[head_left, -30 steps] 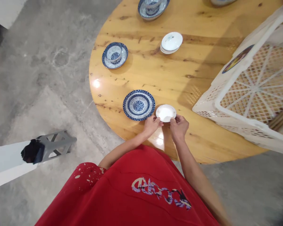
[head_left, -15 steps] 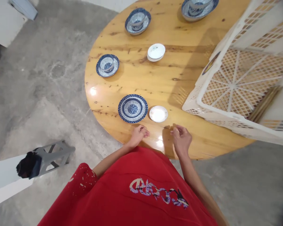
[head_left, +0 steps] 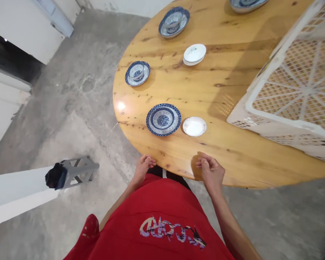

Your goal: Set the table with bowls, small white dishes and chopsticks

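Observation:
My left hand (head_left: 145, 167) hovers at the table's near edge with loosely bent fingers and nothing in it. Further right, my right hand (head_left: 212, 172) is held over the edge, also holding nothing, its fingers loosely curled and the index finger partly stretched. Ahead of my hands lies a round blue-and-white patterned plate (head_left: 163, 120) with ringed decoration. Just right of it, apart from both hands, sits a small white dish (head_left: 194, 126).
The round wooden table (head_left: 195, 94) also bears a blue-and-white bowl on a plate (head_left: 138, 73), another such set (head_left: 174, 22), stacked white dishes (head_left: 194, 54) and a partly cut-off blue-and-white dish (head_left: 247, 5). A white plastic crate (head_left: 281, 124) stands right. A grey stool (head_left: 79, 169) is on the left.
My view has shifted left, so the tableware and crate appear further right. My left hand has drawn back from beside the patterned plate to the table's edge. The dishes keep their places.

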The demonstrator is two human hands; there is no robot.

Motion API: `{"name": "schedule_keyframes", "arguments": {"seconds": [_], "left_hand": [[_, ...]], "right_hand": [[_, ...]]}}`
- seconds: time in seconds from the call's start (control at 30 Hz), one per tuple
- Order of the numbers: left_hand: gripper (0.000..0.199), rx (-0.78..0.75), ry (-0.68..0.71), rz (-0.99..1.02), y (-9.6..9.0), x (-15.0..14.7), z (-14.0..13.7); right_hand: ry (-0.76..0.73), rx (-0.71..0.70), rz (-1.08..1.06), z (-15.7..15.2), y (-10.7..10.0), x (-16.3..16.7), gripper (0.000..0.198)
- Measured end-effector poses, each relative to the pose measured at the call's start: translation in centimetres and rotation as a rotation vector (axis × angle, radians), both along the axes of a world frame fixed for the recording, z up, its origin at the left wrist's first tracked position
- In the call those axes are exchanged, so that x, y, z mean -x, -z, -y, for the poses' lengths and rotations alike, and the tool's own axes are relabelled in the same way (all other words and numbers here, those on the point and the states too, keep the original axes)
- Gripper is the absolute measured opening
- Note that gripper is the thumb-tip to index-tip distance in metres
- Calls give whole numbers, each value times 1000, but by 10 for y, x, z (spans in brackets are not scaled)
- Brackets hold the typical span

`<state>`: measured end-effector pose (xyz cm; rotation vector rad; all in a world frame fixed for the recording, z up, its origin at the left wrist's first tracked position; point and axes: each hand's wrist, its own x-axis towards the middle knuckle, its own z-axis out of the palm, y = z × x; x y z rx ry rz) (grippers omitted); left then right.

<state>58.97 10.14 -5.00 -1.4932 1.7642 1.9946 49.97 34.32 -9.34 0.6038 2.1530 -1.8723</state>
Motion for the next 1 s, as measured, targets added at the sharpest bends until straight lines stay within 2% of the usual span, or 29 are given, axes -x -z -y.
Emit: {"name": "schedule_keyframes", "arguments": {"seconds": [0.2, 0.3, 0.37, 0.47, 0.57, 0.7, 0.77, 0.87, 1.0], "left_hand": [[17, -57, 47, -40, 2, 2, 8], [16, -64, 82, -102, 2, 7, 27], [19, -70, 104, -117, 2, 4, 50], [29, -56, 108, -128, 2, -11, 101], [42, -2, 72, -138, 4, -29, 166], [53, 74, 15, -143, 6, -47, 250], [55, 95, 2, -152, 5, -53, 283], [54, 97, 23, -155, 1, -56, 319], [48, 102, 96, -187, 0, -44, 342]], "right_hand": [[3, -21, 67, 6, 3, -36, 41], [10, -30, 82, 19, 7, -51, 45], [12, -37, 77, 38, 9, -56, 46], [-18, -74, 32, 85, 4, -57, 44], [-46, -82, -35, 153, -10, -58, 40], [-94, -4, -43, 252, -27, -68, 40], [-145, 39, -24, 291, -30, -75, 41], [-169, 78, -16, 325, -31, -83, 43], [-70, 54, -46, 336, -30, -81, 41]]}}
